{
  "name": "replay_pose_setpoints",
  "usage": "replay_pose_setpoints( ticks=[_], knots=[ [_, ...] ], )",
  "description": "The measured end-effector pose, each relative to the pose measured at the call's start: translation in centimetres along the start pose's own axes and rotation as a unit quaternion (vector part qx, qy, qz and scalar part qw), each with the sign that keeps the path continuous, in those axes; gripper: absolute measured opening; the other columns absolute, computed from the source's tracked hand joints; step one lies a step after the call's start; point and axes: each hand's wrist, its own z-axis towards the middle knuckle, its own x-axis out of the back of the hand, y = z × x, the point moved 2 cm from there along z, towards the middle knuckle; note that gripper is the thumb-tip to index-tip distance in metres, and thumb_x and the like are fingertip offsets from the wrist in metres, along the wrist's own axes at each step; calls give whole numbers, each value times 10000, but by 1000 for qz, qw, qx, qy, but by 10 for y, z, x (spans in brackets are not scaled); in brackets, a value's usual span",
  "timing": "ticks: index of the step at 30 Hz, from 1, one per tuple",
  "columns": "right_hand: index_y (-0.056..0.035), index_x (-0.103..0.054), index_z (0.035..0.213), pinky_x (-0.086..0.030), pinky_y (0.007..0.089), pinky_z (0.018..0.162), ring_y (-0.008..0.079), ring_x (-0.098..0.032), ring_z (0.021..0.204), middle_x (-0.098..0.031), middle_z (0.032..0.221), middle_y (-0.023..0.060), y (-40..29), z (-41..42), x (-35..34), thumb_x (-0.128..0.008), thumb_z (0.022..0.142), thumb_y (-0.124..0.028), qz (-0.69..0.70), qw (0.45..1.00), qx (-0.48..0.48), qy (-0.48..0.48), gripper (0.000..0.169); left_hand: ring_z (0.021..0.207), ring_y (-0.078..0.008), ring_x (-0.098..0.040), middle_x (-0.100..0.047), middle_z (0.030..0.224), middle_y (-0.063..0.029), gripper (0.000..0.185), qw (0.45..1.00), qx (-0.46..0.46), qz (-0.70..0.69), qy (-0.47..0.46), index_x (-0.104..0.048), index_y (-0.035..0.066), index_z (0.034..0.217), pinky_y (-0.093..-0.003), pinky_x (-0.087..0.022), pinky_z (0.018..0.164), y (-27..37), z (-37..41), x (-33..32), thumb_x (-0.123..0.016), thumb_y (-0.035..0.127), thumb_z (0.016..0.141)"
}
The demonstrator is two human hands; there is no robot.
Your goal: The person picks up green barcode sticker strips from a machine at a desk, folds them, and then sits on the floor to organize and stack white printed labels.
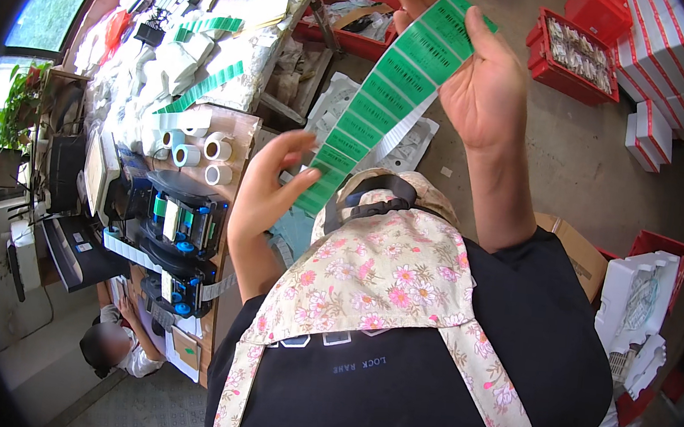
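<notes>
A strip of green barcode labels (379, 102) stretches between my hands, in front of my body. My right hand (487, 85) grips its upper end, thumb on the front and fingers behind. Behind it hangs a white length of strip (404, 129), perhaps its backing. My left hand (273, 187) is by the lower end, its thumb overlapping the strip's edge. The fingers there are spread and slightly blurred, so a firm hold cannot be made out. A floral apron (367, 272) covers my chest below.
On the left bench stand label printers (186, 209), rolls of labels (187, 155) and more green strips (202, 89). A person (115, 346) sits at lower left. Red crates (574, 56) and stacked white boxes (673, 67) are at right. A foam tray (408, 148) lies beyond the strip.
</notes>
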Motion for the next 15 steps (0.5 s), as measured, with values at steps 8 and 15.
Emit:
replay_pose_setpoints(
  ticks=[8, 15],
  knots=[
    [87, -371, 1237, -366, 397, 1028, 290, -452, 1186, -473, 1230, 226, 13, -5, 0, -259, 975, -201, -77, 996, -40, -37, 405, 784, -60, -531, -597, 829, -20, 115, 983, -45, -176, 22, -569, -29, 909, -200, -423, 698, 52, 64, -46, -610, 38, 826],
    [73, -388, 1219, -374, 417, 1014, 282, -465, 1171, -505, 1195, 193, -28, 0, 18, -292, 970, -206, -13, 999, 43, 19, 386, 659, -17, -487, -559, 718, 24, 58, 968, 26, -248, -13, -564, -15, 828, -153, -373, 593, 41, 48, -52, -617, -2, 808]
  ],
)
